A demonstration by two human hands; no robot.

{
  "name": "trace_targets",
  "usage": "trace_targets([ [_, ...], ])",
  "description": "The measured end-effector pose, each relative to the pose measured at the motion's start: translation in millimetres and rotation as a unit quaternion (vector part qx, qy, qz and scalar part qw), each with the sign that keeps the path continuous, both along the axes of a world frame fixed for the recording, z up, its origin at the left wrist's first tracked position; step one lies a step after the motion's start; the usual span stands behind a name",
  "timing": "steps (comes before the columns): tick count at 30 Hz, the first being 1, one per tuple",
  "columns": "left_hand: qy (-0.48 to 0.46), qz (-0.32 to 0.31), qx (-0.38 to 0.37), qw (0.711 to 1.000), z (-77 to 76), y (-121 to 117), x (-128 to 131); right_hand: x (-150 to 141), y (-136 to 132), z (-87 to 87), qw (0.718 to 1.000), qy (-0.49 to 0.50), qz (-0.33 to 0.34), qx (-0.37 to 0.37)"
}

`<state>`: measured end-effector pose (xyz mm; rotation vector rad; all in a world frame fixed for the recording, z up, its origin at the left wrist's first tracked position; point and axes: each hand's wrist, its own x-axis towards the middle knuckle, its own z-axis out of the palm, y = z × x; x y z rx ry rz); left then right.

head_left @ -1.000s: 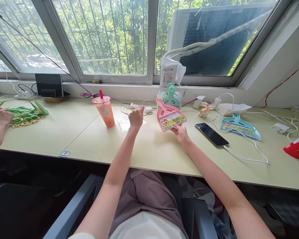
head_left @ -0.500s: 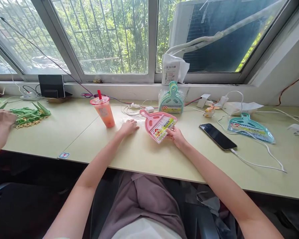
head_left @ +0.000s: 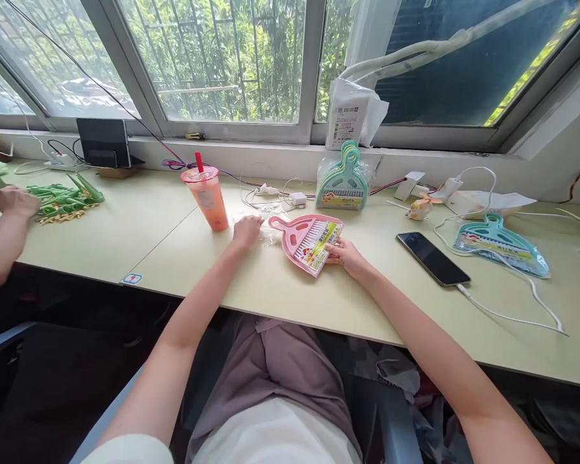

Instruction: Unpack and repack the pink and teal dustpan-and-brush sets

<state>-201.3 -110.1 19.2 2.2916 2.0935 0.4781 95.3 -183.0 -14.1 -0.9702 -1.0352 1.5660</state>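
A pink mini dustpan and brush set with a printed yellow label is tilted over the table, its handle pointing left. My right hand grips its wide right end, thumb on the label. To the left of the handle, my left hand has its fingers pinched on a thin clear plastic bag, which is crumpled and hard to see against the table. A cup with an orange drink and a red straw stands just left of that hand.
Wrapped green dustpan sets stand against the window wall. A phone on a white cable and a wrapped teal dustpan set lie at right. At far left, another person's hands handle green stems beside a green pile.
My left hand, lying flatter before, has closed on the plastic bag. The dustpan set stays in my right hand, turned slightly. The head view has shifted downward.
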Motion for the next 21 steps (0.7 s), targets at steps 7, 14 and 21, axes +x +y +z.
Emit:
trace_targets([
  [7,0.010,0.056,0.058,0.997,6.1,-3.8,2.8,2.2,-1.7,5.6,0.999,-0.042,0.000,-0.004],
  [14,0.003,0.099,0.070,0.993,8.7,-7.6,7.0,0.1,-4.4,11.3,0.990,-0.040,-0.135,0.029],
  [21,-0.048,0.024,0.103,0.993,14.8,-22.4,33.9,-11.1,-12.9,13.6,0.998,-0.037,-0.030,0.032],
])
